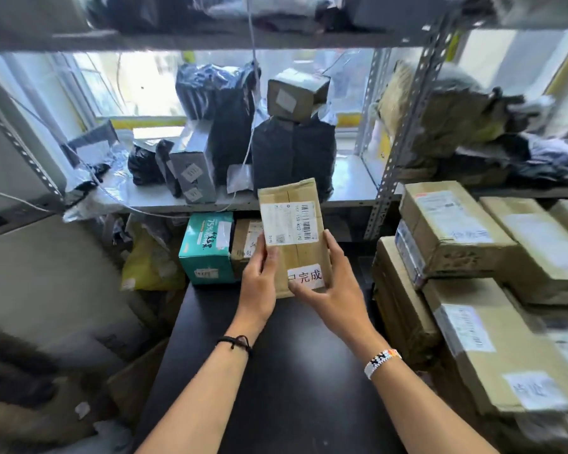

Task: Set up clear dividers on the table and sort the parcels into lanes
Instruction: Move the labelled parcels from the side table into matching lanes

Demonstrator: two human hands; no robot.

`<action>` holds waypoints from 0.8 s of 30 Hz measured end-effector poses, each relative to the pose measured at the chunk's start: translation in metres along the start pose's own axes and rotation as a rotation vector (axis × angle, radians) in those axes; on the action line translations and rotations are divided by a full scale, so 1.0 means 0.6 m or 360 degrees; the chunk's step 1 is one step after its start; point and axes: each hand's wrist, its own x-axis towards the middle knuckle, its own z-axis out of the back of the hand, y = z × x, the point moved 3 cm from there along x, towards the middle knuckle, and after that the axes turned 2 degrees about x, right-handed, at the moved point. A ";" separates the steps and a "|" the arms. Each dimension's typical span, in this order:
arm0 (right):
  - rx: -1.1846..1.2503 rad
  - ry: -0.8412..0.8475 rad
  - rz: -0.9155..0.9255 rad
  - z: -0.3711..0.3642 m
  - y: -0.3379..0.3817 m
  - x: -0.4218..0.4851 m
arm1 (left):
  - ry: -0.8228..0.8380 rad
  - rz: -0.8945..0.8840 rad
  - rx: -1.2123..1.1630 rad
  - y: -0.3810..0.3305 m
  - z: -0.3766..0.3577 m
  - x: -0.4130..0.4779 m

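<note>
Squarely between both hands, a flat cardboard parcel (295, 253) is held upright above the far end of the black table (276, 371); the left hand (259, 280) grips its left edge, thumb on the front and fingers curled behind; the right hand (335, 290) holds the lower right corner, its thumb lying over the bottom left of a white sticker (307, 276) printed with dark characters, its fingers running up the right edge. Above the thumbs, a barcoded shipping label (289, 222) covers the parcel's upper front (its text reads sideways). A black cord bracelet (235, 342) circles the left wrist; a beaded bracelet (381, 362) circles the right.

Just left of the left hand stands a teal carton (207, 247), and beyond that a yellow bag (151, 260); a brown box (243, 244) sits partly hidden behind the left fingers. Right of the right hand, large taped cardboard boxes (456, 237) are stacked beside the table. Beyond the hands, a metal shelf (341, 194) carries black plastic mailers (292, 152), a grey wrapped packet (194, 172) and, on top of the mailers, a small cardboard box (295, 93).
</note>
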 end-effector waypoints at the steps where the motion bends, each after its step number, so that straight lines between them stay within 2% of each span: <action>1: 0.0000 -0.0032 0.0043 0.021 0.014 0.001 | 0.0021 -0.0053 -0.0003 -0.024 -0.017 0.002; 10: -0.0133 -0.0362 0.0417 0.184 0.129 -0.001 | 0.0232 -0.0400 -0.0047 -0.190 -0.143 -0.007; 20: -0.0575 -0.0663 0.0411 0.262 0.188 -0.066 | 0.0430 -0.0608 -0.0164 -0.249 -0.234 -0.068; 24: -0.0691 -0.0784 0.0368 0.295 0.192 -0.084 | 0.0536 -0.0598 -0.0261 -0.266 -0.271 -0.092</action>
